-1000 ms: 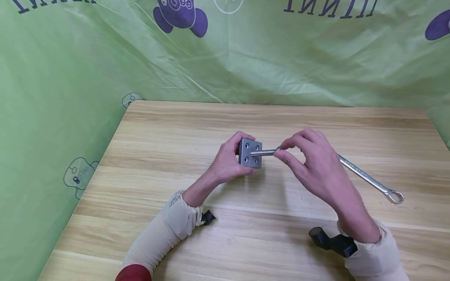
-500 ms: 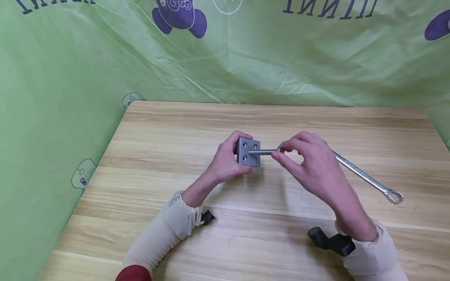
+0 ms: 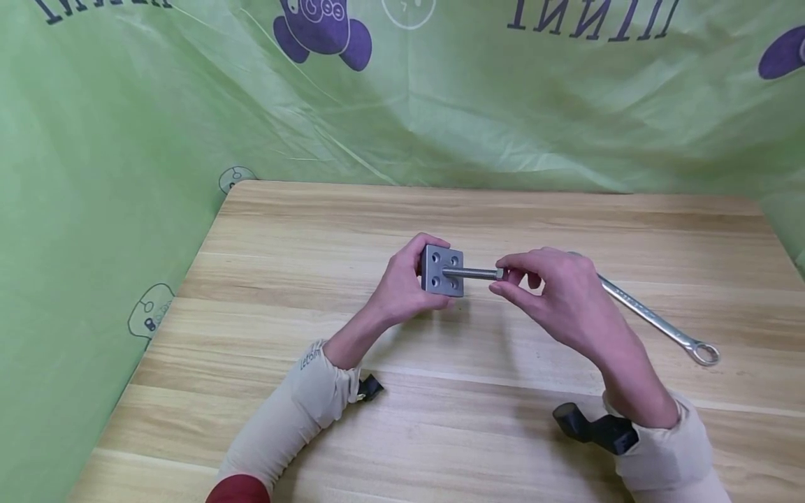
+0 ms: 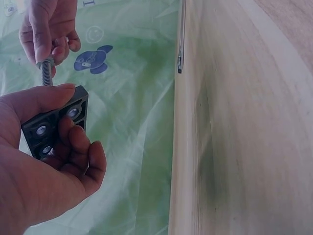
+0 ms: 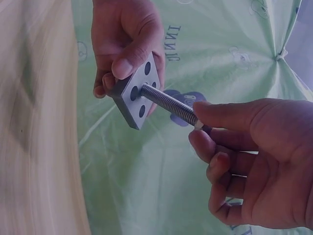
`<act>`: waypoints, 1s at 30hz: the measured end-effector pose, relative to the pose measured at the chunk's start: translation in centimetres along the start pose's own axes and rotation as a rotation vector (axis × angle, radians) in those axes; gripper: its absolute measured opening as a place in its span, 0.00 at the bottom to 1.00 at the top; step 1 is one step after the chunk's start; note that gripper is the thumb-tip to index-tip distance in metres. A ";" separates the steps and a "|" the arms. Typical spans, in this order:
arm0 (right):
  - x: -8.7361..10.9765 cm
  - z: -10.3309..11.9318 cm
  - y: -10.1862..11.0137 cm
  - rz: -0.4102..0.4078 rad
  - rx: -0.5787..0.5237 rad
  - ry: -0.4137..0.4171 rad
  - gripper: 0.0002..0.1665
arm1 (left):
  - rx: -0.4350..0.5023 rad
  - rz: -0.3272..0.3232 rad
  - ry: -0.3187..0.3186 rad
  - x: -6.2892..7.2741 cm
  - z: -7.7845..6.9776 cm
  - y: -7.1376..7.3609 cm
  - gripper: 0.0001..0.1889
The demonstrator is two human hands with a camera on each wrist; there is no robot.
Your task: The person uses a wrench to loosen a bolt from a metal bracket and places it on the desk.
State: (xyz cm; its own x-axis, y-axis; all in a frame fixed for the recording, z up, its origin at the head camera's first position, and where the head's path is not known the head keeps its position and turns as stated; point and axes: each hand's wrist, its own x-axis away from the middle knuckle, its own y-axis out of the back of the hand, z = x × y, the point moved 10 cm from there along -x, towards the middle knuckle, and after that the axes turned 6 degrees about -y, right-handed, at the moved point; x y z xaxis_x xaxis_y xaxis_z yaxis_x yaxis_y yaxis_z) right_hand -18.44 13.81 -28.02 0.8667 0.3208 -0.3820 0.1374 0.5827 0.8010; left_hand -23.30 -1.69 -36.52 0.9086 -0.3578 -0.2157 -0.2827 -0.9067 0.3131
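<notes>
My left hand (image 3: 402,283) grips a square grey metal block (image 3: 448,288) by its edges, above the table. Several holes run through the block's face, and round recesses show on its back in the left wrist view. From the middle of that face a threaded hex bolt (image 3: 472,273) sticks out toward the right. The thumb and fingers of my right hand (image 5: 274,156) pinch the hex head end of the bolt. How deep the bolt sits in the block is hidden. Behind the right hand lies a combination wrench (image 3: 657,321) on the table.
Both hands are over a light wood table (image 3: 302,244). A green printed cloth (image 3: 440,126) hangs at the back and along the left side. Black devices (image 3: 594,427) are strapped at both wrists.
The left hand and block have drifted slightly left. The right hand's fingers have shifted around the bolt head, uncovering more of it. The wrench stays in place.
</notes>
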 end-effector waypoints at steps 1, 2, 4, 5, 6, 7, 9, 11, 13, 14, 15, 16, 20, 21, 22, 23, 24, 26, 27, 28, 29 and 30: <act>0.0 0.0 -0.1 0.001 0.002 -0.004 0.13 | 0.000 0.000 -0.001 0.0 0.0 0.0 0.40; 0.0 -0.1 -0.1 0.002 0.002 -0.008 0.13 | 0.002 0.001 -0.003 0.0 0.0 0.1 0.40; 0.0 -0.1 -0.2 0.002 0.005 -0.014 0.12 | 0.003 0.002 -0.004 0.1 0.0 0.1 0.40; 0.1 -0.1 -0.3 0.002 0.007 -0.018 0.12 | 0.002 0.003 -0.004 0.1 0.0 0.1 0.40; 0.0 -0.2 -0.4 0.004 0.010 -0.022 0.11 | 0.001 0.003 -0.004 0.1 0.1 0.1 0.40; 0.0 -0.2 -0.4 0.005 0.013 -0.025 0.11 | -0.001 0.004 -0.005 0.1 0.1 0.1 0.40; 0.0 -0.3 -0.6 0.009 0.022 -0.031 0.10 | -0.006 0.007 -0.005 0.1 0.2 0.2 0.40; -0.1 -0.5 -0.8 0.016 0.033 -0.034 0.10 | -0.013 0.013 -0.005 0.1 0.2 0.2 0.39; -0.1 -0.6 -1.1 0.015 0.043 -0.032 0.10 | -0.021 0.021 -0.005 0.2 0.3 0.2 0.39; -0.2 -0.7 -1.3 0.014 0.047 -0.031 0.10 | -0.025 0.025 -0.002 0.2 0.3 0.2 0.39; -0.2 -0.8 -1.5 0.010 0.051 -0.030 0.10 | -0.030 0.028 0.001 0.2 0.3 0.2 0.39; -0.3 -0.9 -1.7 0.003 0.051 -0.027 0.10 | -0.034 0.031 0.004 0.2 0.4 0.2 0.39; -0.6 -1.5 -2.0 -0.050 0.029 -0.041 0.10 | -0.041 0.038 0.020 0.2 0.8 0.4 0.39; -0.7 -1.7 -2.0 -0.070 0.018 -0.046 0.09 | -0.040 0.039 0.024 0.1 1.0 0.5 0.39; -0.8 -1.9 -1.9 -0.090 0.007 -0.053 0.09 | -0.037 0.038 0.026 0.1 1.2 0.6 0.39; -0.8 -2.2 -1.9 -0.106 -0.008 -0.062 0.09 | -0.033 0.037 0.028 0.1 1.4 0.7 0.39; -0.9 -2.5 -1.9 -0.122 -0.021 -0.072 0.09 | -0.029 0.035 0.030 0.0 1.6 0.9 0.39; -1.0 -3.2 -2.0 -0.144 -0.041 -0.095 0.09 | -0.021 0.027 0.031 0.0 2.0 1.3 0.39; -1.0 -3.6 -2.1 -0.148 -0.048 -0.108 0.10 | -0.018 0.022 0.030 -0.1 2.2 1.5 0.38; -1.1 -4.0 -2.3 -0.146 -0.054 -0.121 0.10 | -0.014 0.018 0.028 -0.1 2.5 1.8 0.38; -1.2 -4.4 -2.5 -0.142 -0.060 -0.133 0.10 | -0.009 0.013 0.030 -0.1 2.7 2.0 0.38; -1.2 -4.7 -2.6 -0.138 -0.059 -0.142 0.10 | -0.006 0.008 0.032 -0.2 3.0 2.3 0.38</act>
State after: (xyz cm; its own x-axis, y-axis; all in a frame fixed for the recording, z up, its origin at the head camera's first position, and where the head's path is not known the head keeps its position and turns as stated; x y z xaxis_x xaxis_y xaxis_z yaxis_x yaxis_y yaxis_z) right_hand -22.14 15.41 -31.86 0.9009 0.1290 -0.4143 0.2350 0.6578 0.7156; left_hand -24.99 -4.34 -38.51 0.9157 -0.3574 -0.1838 -0.2879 -0.9025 0.3204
